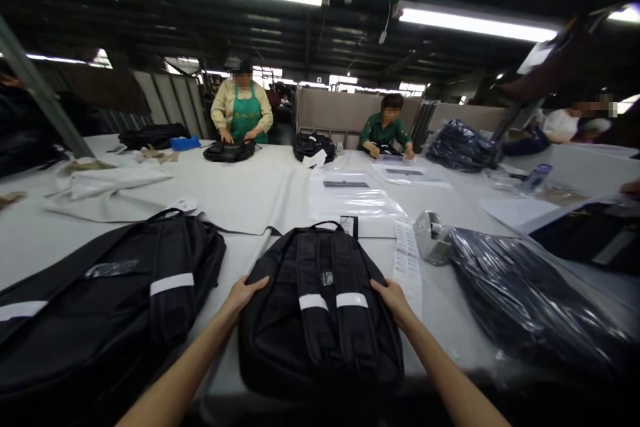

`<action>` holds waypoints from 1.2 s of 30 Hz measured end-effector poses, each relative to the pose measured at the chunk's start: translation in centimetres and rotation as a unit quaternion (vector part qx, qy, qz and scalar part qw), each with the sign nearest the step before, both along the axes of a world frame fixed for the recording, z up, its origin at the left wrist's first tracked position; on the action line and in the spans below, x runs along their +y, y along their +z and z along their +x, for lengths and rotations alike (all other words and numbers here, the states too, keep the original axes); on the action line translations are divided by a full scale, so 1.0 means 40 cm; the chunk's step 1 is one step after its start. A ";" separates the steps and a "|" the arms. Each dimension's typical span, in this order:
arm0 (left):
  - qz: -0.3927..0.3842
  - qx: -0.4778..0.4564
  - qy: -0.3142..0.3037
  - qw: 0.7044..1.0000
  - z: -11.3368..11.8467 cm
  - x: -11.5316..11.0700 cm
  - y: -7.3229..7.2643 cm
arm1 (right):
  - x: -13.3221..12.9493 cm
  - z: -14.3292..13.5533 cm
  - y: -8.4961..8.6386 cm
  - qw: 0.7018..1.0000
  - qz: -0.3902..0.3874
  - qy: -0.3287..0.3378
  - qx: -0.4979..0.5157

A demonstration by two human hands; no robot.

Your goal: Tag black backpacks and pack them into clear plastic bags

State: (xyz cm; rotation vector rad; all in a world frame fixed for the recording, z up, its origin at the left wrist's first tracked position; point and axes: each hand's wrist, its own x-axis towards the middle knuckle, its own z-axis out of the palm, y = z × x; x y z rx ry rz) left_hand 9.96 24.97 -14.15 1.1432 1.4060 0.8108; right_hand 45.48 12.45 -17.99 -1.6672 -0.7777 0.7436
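A black backpack (320, 310) lies back-side up on the white table (250, 193) right in front of me, its straps with white reflective bands facing up. My left hand (246, 293) presses against the backpack's left side. My right hand (393, 298) rests on its right side. Both hands hold the bag's edges with fingers curled onto the fabric.
Another black backpack (115, 307) lies to the left. A backpack wrapped in clear plastic (525, 300) lies to the right, beside a strip of labels (407, 257) and a tape dispenser (431, 235). Flat plastic bags (357, 200) lie beyond. Two people (242, 113) work across the table.
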 end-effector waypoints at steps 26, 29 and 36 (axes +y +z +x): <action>0.560 0.471 -0.387 0.561 0.017 -0.362 0.101 | -0.354 -0.095 0.032 0.767 0.131 0.261 -0.572; 0.575 0.492 -0.406 0.512 0.042 -0.303 0.119 | -0.306 -0.078 0.012 0.752 0.194 0.246 -0.580; 0.633 0.482 -0.319 0.515 0.097 -0.242 0.131 | -0.190 -0.054 0.121 0.703 0.187 0.261 -0.634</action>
